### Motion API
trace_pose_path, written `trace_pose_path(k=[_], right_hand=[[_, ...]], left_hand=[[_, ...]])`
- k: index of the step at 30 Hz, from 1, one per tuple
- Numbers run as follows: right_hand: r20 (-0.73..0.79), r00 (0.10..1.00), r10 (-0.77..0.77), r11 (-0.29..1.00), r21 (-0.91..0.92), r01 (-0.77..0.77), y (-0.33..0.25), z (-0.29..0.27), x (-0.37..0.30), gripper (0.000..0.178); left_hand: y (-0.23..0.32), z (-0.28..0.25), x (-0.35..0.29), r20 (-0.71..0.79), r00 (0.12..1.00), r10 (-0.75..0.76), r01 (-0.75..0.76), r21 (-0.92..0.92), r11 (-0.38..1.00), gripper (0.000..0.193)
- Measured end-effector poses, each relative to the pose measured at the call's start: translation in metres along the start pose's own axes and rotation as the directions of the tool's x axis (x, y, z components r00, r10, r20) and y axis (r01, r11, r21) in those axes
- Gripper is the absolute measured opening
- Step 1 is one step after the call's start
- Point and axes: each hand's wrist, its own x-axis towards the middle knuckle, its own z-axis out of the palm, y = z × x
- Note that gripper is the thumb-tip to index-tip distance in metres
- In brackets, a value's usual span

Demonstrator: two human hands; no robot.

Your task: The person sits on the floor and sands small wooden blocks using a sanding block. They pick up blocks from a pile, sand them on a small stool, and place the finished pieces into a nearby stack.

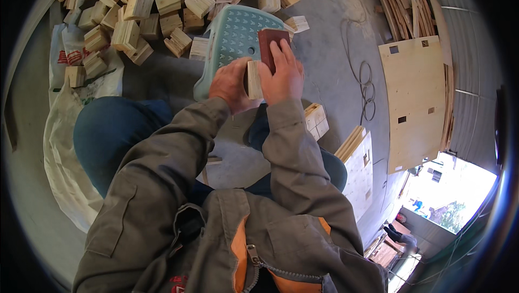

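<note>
My left hand (230, 83) is closed around a plywood block (254, 81), which stands on edge in front of my knees. Beside it, my right hand (284, 77) grips a dark red sanding block (267, 41), its fingers lying along the top face. The two hands are close together, and the sanding block is just up and right of the plywood block. Whether they touch is hidden by my right hand. Right beyond my hands stands a pale blue-green plastic stool (238, 39) with a patterned top.
Many plywood blocks (166, 0) lie heaped at the far left. A white woven sack (67, 147) spreads along the left. On the right are a cable (363, 90) on the floor, plywood sheets (413, 104) against the wall, and a smaller board (357, 174) near my right knee.
</note>
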Motion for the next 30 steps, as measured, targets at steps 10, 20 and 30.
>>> trace_pose_path(k=[10, 20, 30], right_hand=[[0.012, 0.992, -0.126, 0.989, 0.079, 0.125, -0.013, -0.045, -0.133, 0.070], [0.007, 0.994, -0.109, 0.992, 0.066, 0.109, -0.013, -0.023, -0.058, 0.062], [0.044, 0.999, -0.032, 0.997, 0.072, 0.029, 0.018, 0.005, 0.027, 0.063]], left_hand=[[-0.010, 0.009, 0.000, -0.015, 0.999, 0.031, -0.031, 0.012, 0.999, 0.097], [-0.010, 0.009, 0.000, -0.070, 0.996, 0.051, -0.049, 0.024, 0.998, 0.093], [-0.001, 0.000, 0.002, 0.015, 1.000, -0.002, 0.002, -0.012, 1.000, 0.108]])
